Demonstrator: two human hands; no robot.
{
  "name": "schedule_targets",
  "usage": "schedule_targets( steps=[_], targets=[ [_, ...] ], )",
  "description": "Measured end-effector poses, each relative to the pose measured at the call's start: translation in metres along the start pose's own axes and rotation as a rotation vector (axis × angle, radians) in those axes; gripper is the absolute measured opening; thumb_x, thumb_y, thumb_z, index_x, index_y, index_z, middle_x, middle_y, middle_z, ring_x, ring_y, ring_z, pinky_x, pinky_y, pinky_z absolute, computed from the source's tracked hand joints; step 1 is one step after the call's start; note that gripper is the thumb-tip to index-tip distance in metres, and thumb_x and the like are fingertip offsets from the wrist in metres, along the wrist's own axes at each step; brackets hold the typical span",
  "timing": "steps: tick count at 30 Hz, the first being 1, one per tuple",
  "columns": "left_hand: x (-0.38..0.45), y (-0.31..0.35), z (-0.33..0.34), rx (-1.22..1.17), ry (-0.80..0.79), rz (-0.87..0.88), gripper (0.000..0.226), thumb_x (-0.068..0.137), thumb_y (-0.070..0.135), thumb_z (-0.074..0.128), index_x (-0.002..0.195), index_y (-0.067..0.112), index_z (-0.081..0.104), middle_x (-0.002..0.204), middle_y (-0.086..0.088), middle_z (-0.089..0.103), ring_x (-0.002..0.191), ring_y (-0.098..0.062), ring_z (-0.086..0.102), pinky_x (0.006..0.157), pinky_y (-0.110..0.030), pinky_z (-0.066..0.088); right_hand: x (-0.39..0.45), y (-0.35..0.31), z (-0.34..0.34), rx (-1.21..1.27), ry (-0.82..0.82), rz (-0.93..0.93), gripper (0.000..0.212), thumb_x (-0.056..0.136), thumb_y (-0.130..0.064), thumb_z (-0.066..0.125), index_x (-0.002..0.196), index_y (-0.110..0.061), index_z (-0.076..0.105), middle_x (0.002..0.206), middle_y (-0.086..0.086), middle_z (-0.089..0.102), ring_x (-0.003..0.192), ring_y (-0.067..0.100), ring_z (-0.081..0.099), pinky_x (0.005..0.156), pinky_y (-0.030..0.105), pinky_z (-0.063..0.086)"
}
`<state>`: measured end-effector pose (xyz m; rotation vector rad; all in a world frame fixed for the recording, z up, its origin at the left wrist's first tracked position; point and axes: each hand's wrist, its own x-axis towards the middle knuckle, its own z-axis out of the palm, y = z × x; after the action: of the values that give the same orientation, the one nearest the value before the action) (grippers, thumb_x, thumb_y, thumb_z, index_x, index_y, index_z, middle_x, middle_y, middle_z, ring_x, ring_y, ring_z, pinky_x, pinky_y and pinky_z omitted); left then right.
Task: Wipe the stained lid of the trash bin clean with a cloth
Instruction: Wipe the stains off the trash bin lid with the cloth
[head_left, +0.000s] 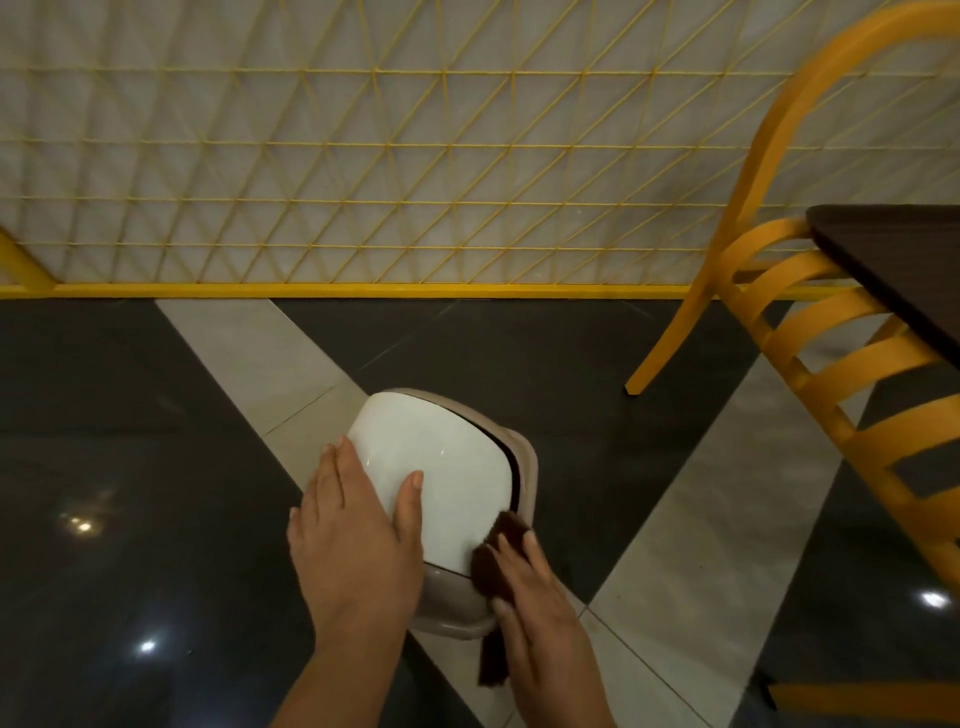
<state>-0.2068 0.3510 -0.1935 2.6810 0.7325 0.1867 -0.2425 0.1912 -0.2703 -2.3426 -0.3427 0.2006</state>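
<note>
A: Starting on the left, what is the left hand (353, 540) doing?

B: It lies flat on the near-left side of the white lid (441, 467), fingers spread wide and holding nothing. The four fingers run along the lid's left edge, and the thumb reaches out onto the white surface.

A: And the lid itself?

B: It sits on top of the beige trash bin (452, 608), which stands on the dark and pale tiled floor (156, 415). The lid's broad face stretches away from the left thumb toward the far side. A dark gap shows along its right edge.

A: Then the right hand (535, 623)?

B: It presses a dark brown cloth (498, 551) against the lid's near-right corner. The fingers lie nearly flat over the cloth, pinning it down. The cloth's front edge pokes out past the fingertips, and a strip of it hangs below the thumb, over the bin's rim.

A: Anything further right?

B: Well beyond the right fingers stand a yellow chair (810, 364) and a dark table (898, 270). A yellow lattice fence (363, 156) runs across the back.
</note>
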Motion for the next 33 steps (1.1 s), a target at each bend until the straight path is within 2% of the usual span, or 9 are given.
schedule_targets(
  steps=[7, 10, 12, 14, 17, 21, 25, 29, 33],
  targets=[
    [0.000, 0.000, 0.001, -0.014, 0.028, 0.025, 0.078, 0.086, 0.063, 0.022, 0.145, 0.012, 0.025, 0.147, -0.013, 0.038, 0.132, -0.031, 0.039, 0.107, -0.052, 0.033, 0.065, 0.027, -0.042, -0.057, 0.131, 0.097, 0.044, 0.102, -0.033, 0.037, 0.142, -0.045, 0.025, 0.148, -0.026, 0.012, 0.141, -0.003, 0.007, 0.111, 0.021, 0.011],
    [0.001, 0.001, 0.001, -0.030, 0.027, 0.018, 0.075, 0.087, 0.061, 0.021, 0.145, 0.012, 0.026, 0.147, -0.013, 0.038, 0.132, -0.031, 0.039, 0.106, -0.053, 0.034, 0.032, 0.021, -0.023, -0.001, 0.078, 0.049, 0.045, 0.101, -0.034, 0.036, 0.138, -0.054, 0.021, 0.155, -0.021, 0.017, 0.139, -0.011, 0.004, 0.115, 0.022, 0.013],
    [0.003, -0.001, 0.002, -0.043, 0.034, 0.044, 0.071, 0.090, 0.057, 0.020, 0.144, 0.012, 0.027, 0.146, -0.012, 0.039, 0.131, -0.030, 0.040, 0.105, -0.052, 0.035, -0.008, 0.016, -0.007, 0.130, 0.085, -0.022, 0.043, 0.100, -0.031, 0.040, 0.137, -0.051, 0.031, 0.151, -0.015, 0.034, 0.139, 0.003, 0.029, 0.113, 0.031, 0.030],
    [0.007, -0.006, 0.001, -0.063, 0.025, 0.106, 0.067, 0.092, 0.053, 0.020, 0.145, 0.012, 0.027, 0.147, -0.011, 0.039, 0.131, -0.029, 0.039, 0.106, -0.050, 0.035, -0.035, 0.018, -0.002, 0.111, 0.144, -0.027, 0.045, 0.095, -0.027, 0.047, 0.134, -0.046, 0.040, 0.145, -0.011, 0.044, 0.132, 0.011, 0.044, 0.108, 0.022, 0.033],
    [0.022, -0.018, -0.005, -0.101, -0.017, 0.273, 0.061, 0.097, 0.050, 0.019, 0.145, 0.014, 0.029, 0.147, -0.008, 0.039, 0.132, -0.025, 0.038, 0.109, -0.044, 0.031, -0.027, 0.022, -0.018, 0.087, 0.144, 0.128, 0.052, 0.099, -0.023, 0.050, 0.126, -0.061, 0.028, 0.152, -0.006, 0.034, 0.122, -0.014, 0.040, 0.097, 0.001, 0.028],
    [0.047, -0.028, -0.013, -0.268, -0.170, 0.522, 0.056, 0.095, 0.048, 0.020, 0.147, 0.028, 0.026, 0.151, 0.008, 0.032, 0.137, -0.001, 0.024, 0.112, -0.025, 0.012, 0.026, 0.006, -0.059, 0.248, 0.394, 0.280, 0.039, 0.098, -0.040, 0.037, 0.115, -0.072, 0.023, 0.151, -0.014, 0.033, 0.139, 0.009, 0.029, 0.114, 0.043, 0.029],
    [0.048, -0.030, -0.010, -0.790, -0.042, 0.129, 0.043, 0.100, 0.047, 0.021, 0.143, 0.049, 0.017, 0.151, 0.024, 0.019, 0.138, 0.007, 0.013, 0.113, -0.025, 0.010, 0.072, -0.028, -0.081, 0.182, 0.409, -0.064, 0.039, 0.100, -0.041, 0.033, 0.124, -0.070, 0.026, 0.129, -0.057, 0.021, 0.131, -0.024, 0.006, 0.115, 0.032, 0.009],
    [0.017, -0.039, 0.006, -0.984, -0.026, -0.158, 0.040, 0.097, 0.049, 0.034, 0.136, 0.055, 0.028, 0.150, 0.018, 0.027, 0.132, -0.004, 0.030, 0.100, -0.028, 0.027, 0.093, -0.063, -0.077, -0.023, 0.267, -0.351, 0.042, 0.099, -0.036, 0.033, 0.140, -0.040, 0.036, 0.145, -0.019, 0.040, 0.144, 0.006, 0.017, 0.119, 0.045, 0.002],
    [-0.012, -0.043, 0.020, -1.125, -0.162, -0.025, 0.061, 0.090, 0.053, 0.045, 0.145, 0.044, 0.019, 0.150, 0.022, 0.025, 0.134, 0.004, 0.030, 0.109, -0.031, 0.029, 0.102, -0.094, -0.053, -0.332, -0.074, -0.642, 0.042, 0.099, -0.041, 0.032, 0.139, -0.035, 0.043, 0.146, -0.012, 0.043, 0.146, 0.018, 0.014, 0.114, 0.056, -0.009]
  ],
)
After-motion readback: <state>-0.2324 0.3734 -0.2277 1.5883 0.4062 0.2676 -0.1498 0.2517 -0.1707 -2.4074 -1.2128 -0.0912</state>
